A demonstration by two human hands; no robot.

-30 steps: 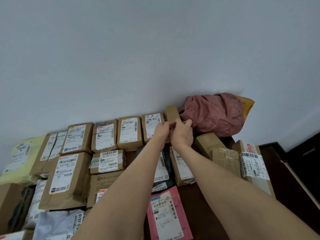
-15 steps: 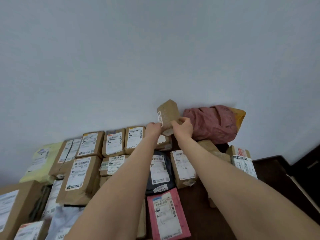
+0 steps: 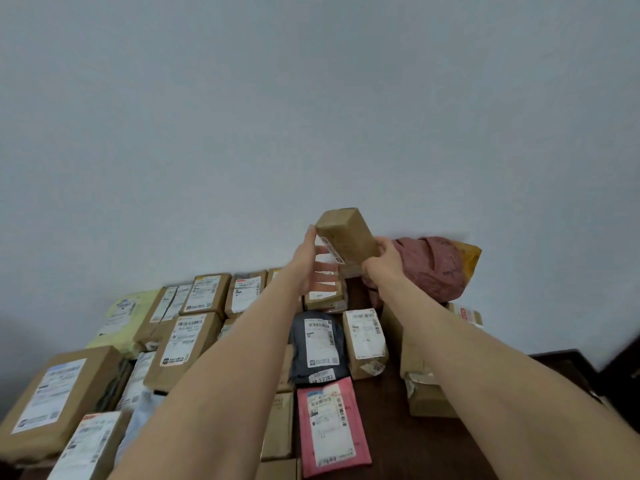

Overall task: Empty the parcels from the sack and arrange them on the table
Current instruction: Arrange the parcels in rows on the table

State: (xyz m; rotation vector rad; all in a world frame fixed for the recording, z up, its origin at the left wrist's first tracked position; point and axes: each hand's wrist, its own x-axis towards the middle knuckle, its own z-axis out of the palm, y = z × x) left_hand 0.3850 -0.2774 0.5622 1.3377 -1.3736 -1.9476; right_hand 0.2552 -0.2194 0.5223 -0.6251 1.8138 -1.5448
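Lifted higher: brown box (image 3: 346, 237) | right hand (image 3: 381, 259) fingers curl round its base; left hand (image 3: 310, 261) fingers straight at its side | next: lay it label-up on counter (image 3: 384, 431) beside sack (image 3: 433, 271).

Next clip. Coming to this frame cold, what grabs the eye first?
A small brown box is held up against the pale wall, the right hand gripping its lower end and the left hand touching its left side. Just right of it, a crumpled reddish sack slumps against the wall. Below, labelled parcels lie in rows across the dark table, a pink parcel standing out near the camera.
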